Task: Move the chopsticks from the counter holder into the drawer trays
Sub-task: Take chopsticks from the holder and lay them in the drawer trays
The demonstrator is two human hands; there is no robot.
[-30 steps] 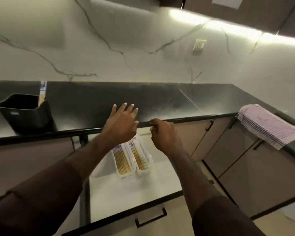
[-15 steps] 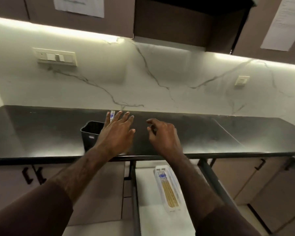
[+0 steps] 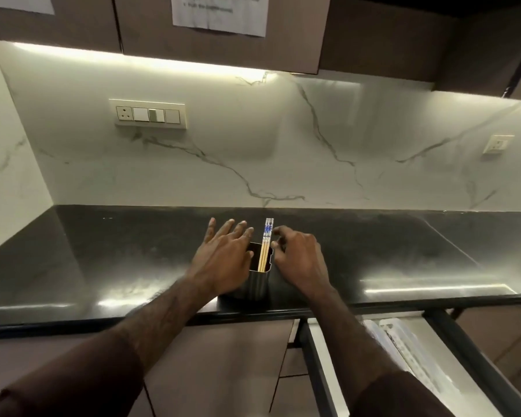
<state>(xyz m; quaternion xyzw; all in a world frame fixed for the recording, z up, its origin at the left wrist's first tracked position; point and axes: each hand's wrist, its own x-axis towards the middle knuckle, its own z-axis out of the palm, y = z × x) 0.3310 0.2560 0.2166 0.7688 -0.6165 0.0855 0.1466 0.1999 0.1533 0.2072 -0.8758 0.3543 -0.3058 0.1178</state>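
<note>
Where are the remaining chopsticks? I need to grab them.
In the head view, the chopsticks stand in the black holder on the counter, between both hands.

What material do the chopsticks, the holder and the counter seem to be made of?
Chopsticks: probably bamboo or light wood, tan shafts, with glossy white tops patterned in blue. Holder: dark, smooth, with a soft sheen; plastic or metal, I cannot tell. Counter: polished black stone, it seems, since it mirrors the lights.

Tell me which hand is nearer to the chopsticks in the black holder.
Right. The right hand has its curled fingertips just beside the chopsticks, apparently short of touching. The left hand hovers over the holder on their other side, fingers straight, slightly farther off.
</note>
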